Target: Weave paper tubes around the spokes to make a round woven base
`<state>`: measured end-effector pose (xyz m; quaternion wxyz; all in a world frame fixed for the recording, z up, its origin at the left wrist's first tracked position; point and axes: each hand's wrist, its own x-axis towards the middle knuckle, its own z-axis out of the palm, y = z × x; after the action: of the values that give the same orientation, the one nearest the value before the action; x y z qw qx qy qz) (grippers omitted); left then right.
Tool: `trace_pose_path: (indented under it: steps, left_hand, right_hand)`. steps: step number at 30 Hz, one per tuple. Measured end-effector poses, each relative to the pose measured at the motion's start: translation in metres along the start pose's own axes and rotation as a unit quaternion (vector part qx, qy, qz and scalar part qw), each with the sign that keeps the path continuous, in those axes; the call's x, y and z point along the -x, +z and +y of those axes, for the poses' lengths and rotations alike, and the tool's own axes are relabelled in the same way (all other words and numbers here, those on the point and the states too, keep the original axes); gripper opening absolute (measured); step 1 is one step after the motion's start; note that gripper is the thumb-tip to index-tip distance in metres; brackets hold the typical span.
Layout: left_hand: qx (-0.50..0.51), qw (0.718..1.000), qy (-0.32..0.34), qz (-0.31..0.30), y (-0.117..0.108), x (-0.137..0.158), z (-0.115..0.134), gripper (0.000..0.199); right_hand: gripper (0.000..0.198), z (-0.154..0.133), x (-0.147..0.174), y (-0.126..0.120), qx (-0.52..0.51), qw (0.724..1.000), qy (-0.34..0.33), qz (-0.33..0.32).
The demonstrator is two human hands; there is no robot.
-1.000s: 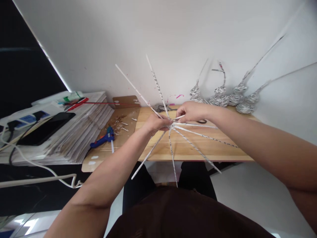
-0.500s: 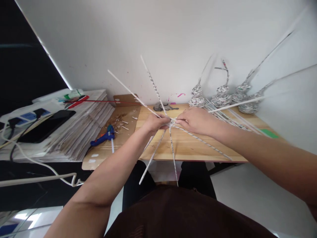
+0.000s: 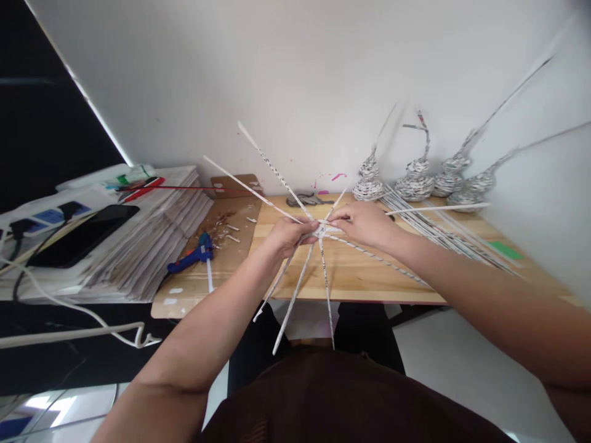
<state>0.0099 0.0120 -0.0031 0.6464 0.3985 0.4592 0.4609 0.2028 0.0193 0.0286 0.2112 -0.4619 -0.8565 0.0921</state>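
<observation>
Several rolled-paper strips cross at a small woven centre [image 3: 322, 231] and spread outward like spokes. My left hand [image 3: 295, 234] pinches this centre from the left, thumb on top. My right hand [image 3: 362, 220] is closed on a paper strip just right of the centre; that strip's white free end [image 3: 443, 208] sticks out to the right past my hand. One printed spoke [image 3: 272, 165] points up and left, another spoke [image 3: 292, 301] hangs down toward my lap. The fingertips of both hands nearly meet, hiding part of the weave.
Gourd-shaped woven paper pieces [image 3: 414, 181] stand along the wall behind a bundle of paper strips [image 3: 434, 227]. Left on cardboard lies a blue glue gun [image 3: 196, 255]. A tall paper stack [image 3: 152, 246] carries a phone [image 3: 85, 235] and a power strip [image 3: 50, 215]. Grey cloth [image 3: 309, 199] lies at the wooden table's back.
The spokes have turned counterclockwise, their upper ends shifting left and down. The strip in my right hand has swung lower on the right, and a short spoke tip now shows above that hand.
</observation>
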Motion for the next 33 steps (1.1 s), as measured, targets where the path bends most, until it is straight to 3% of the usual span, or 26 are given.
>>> trace_pose_path:
  steps: [7, 12, 14, 18, 21, 28, 33]
  left_hand:
    - [0.005, 0.998, -0.019, 0.062, 0.01, 0.0, -0.003, 0.014]
    - [0.013, 0.997, -0.022, 0.069, 0.011, -0.002, -0.005, 0.013]
    - [0.011, 0.997, -0.017, 0.074, 0.009, -0.003, -0.005, 0.013]
    - [0.011, 0.997, -0.007, 0.073, 0.007, -0.003, -0.005, 0.009]
    - [0.011, 0.997, -0.001, 0.074, 0.007, -0.003, -0.006, 0.007]
    - [-0.005, 0.999, 0.003, 0.054, 0.001, -0.005, -0.007, 0.012]
    - [-0.02, 0.999, 0.014, 0.047, -0.005, -0.004, -0.007, 0.023]
  right_hand:
    - [0.014, -0.009, -0.002, 0.003, -0.055, 0.994, 0.08, -0.046]
    - [0.02, -0.003, 0.0, 0.011, -0.062, 0.996, 0.056, -0.033]
    - [0.021, -0.001, 0.001, 0.015, -0.108, 0.992, 0.064, -0.032]
    - [0.013, 0.0, 0.0, 0.023, -0.295, 0.942, 0.158, -0.015]
    - [0.015, 0.0, -0.005, 0.029, -0.335, 0.919, 0.208, 0.027]
    - [0.019, 0.007, -0.02, 0.046, -0.242, 0.952, 0.166, 0.085]
    - [0.018, 0.001, -0.023, 0.051, -0.241, 0.953, 0.157, 0.098]
